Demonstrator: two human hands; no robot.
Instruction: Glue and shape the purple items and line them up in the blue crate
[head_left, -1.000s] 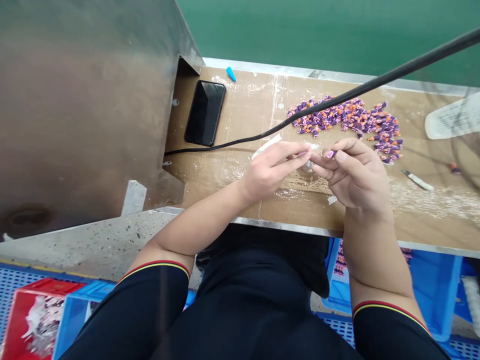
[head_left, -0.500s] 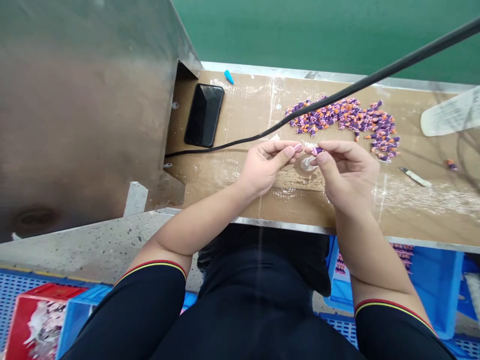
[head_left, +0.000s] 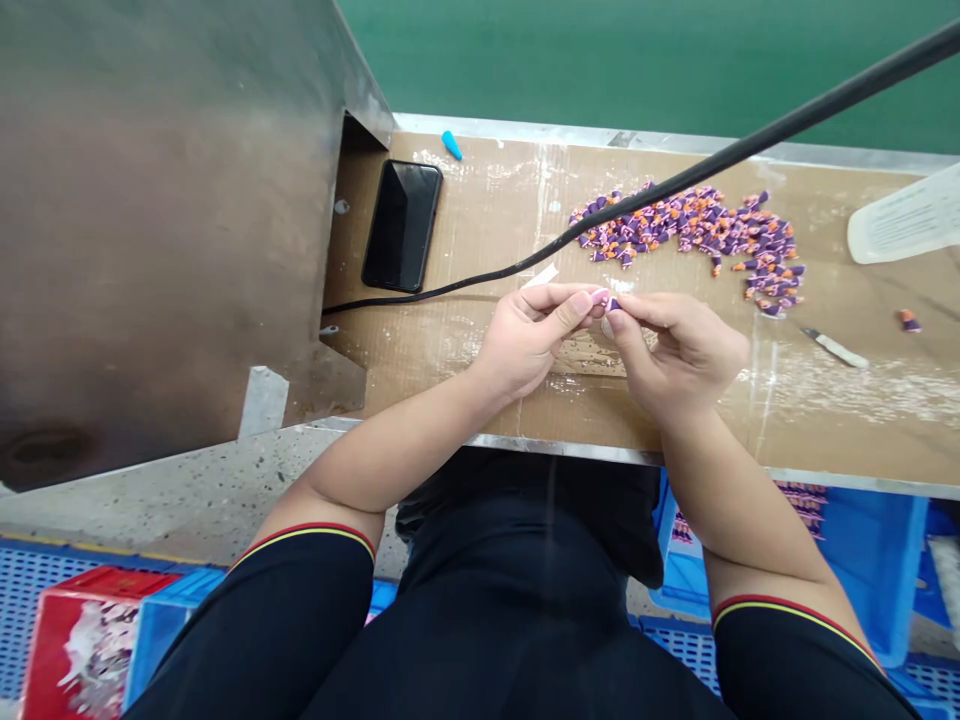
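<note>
My left hand [head_left: 529,335] pinches a small pink piece [head_left: 599,297] between thumb and forefinger. Right beside it, my right hand [head_left: 670,350] grips a small purple piece [head_left: 613,304] the same way, and the two pieces meet or nearly meet. Beneath the fingertips a small clear round thing is mostly hidden. Beyond my hands a pile of small purple, pink and orange pieces [head_left: 697,220] lies on the cardboard-covered table [head_left: 487,220].
A black cable [head_left: 525,262] crosses above the table. On the left are a phone [head_left: 403,225], a blue cap [head_left: 451,145] and a large metal box [head_left: 165,220]. To the right lie a small knife [head_left: 840,350], a single piece [head_left: 909,321] and a white bottle [head_left: 900,220].
My right hand has moved left, bringing the purple piece up to the pink one. The left hand has hardly moved. The view has shifted slightly.
</note>
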